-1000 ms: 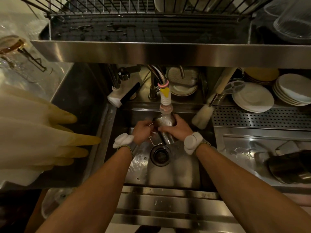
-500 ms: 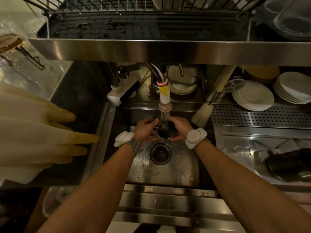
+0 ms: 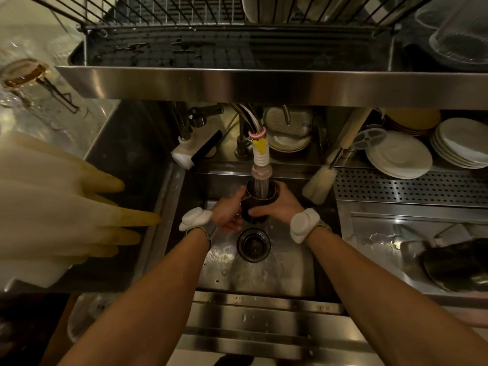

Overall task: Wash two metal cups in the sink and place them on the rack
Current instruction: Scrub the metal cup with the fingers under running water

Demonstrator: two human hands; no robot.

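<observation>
The left hand (image 3: 228, 212) and right hand (image 3: 280, 207) clasped the metal cup (image 3: 260, 206) under the faucet nozzle (image 3: 261, 165) by the sink's (image 3: 277, 276) back wall. Wet steel could slip; overfilling might splash.

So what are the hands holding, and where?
One metal cup, under the running tap. The left hand grips its left side, the right hand wraps its right side, thumb across the front.
</observation>
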